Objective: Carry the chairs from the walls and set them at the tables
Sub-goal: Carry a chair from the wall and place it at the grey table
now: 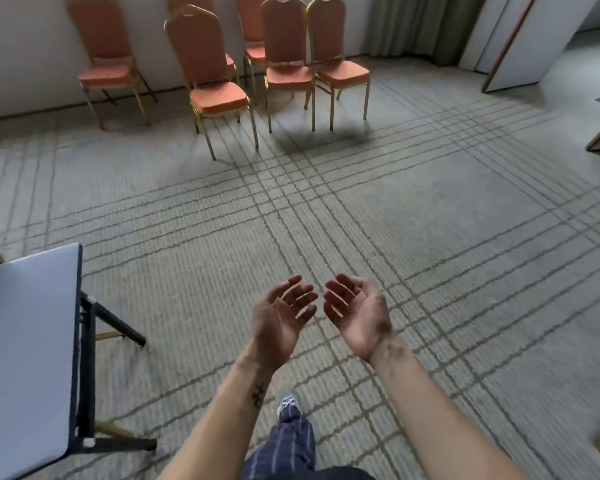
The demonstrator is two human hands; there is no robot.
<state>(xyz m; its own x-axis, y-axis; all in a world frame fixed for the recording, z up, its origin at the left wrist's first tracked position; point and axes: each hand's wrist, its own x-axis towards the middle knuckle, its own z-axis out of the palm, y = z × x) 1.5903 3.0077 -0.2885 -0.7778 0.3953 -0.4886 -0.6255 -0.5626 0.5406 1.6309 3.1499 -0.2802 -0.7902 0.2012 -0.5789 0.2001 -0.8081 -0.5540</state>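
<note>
Ahead, chairs (219, 98) stand well beyond left hand (280, 318) and right hand (355, 315), both empty, relaxed.

Chairs (219, 98) stand ahead along the wall (21, 46) — table (25, 341) near left, doors (527, 39) far right.

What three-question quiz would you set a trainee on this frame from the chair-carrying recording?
1. True or false: the left hand and right hand each grip a chair.
2. Multiple choice: the table lies on the person's A) left, B) right, C) straight ahead.
3. Fill in: the orange chairs are grouped near the far ___.

Key: 1 false, both hands are open and empty; 2 A; 3 wall.
</note>
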